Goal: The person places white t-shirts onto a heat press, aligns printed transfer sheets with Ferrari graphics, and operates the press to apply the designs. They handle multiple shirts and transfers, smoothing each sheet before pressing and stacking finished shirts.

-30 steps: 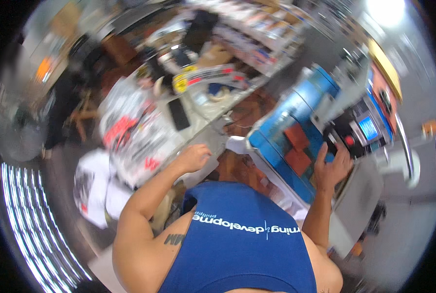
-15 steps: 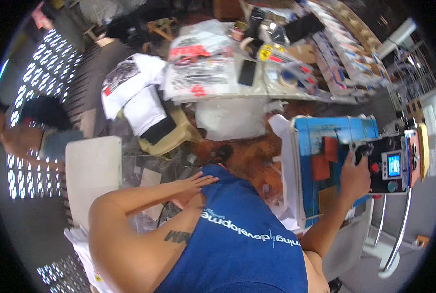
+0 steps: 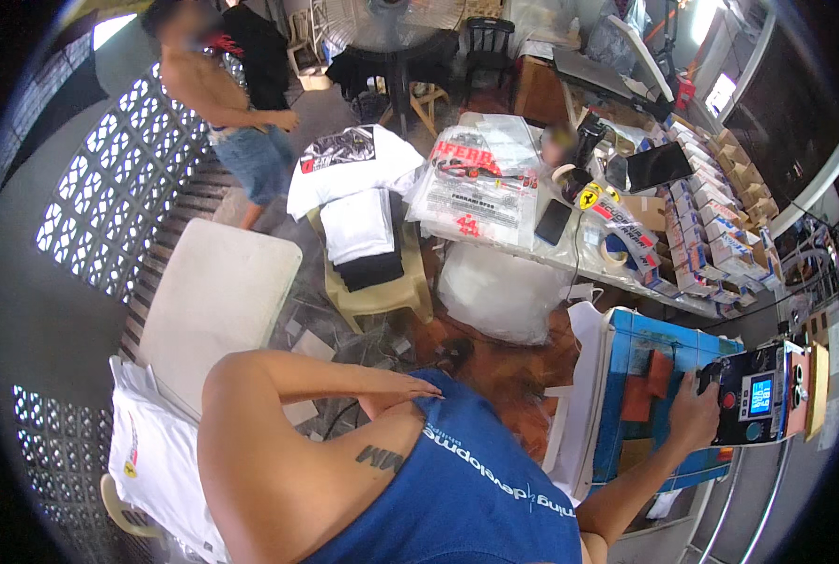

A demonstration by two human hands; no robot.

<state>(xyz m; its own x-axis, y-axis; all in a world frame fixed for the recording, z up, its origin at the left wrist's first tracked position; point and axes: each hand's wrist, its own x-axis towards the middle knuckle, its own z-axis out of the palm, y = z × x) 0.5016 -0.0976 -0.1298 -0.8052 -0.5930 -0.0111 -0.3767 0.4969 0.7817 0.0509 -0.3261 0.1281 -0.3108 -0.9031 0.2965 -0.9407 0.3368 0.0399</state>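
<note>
My right hand (image 3: 694, 419) is closed round a black handle (image 3: 711, 376) at the front of a heat press. The press's control box (image 3: 756, 395) has a lit blue screen, a red button and a teal knob. Beside it, a blue-covered board (image 3: 684, 335) carries several reddish-brown pads (image 3: 636, 399). My left hand (image 3: 408, 387) lies with fingers extended against my blue sleeveless top (image 3: 480, 470), my left elbow bent out to the side; it holds nothing that I can see.
A white table (image 3: 217, 301) and a draped white printed shirt (image 3: 151, 451) are at left. Folded shirts (image 3: 358, 226) lie on a beige chair (image 3: 382, 299). The far table bears plastic-wrapped prints (image 3: 480, 188), a phone (image 3: 553, 222), tape and boxes (image 3: 720, 226). Another person (image 3: 217, 103) stands far left.
My view has swung, so the room appears lower and farther right. The other person now shows upright at the far left. My right hand stays on the handle, my left against my top.
</note>
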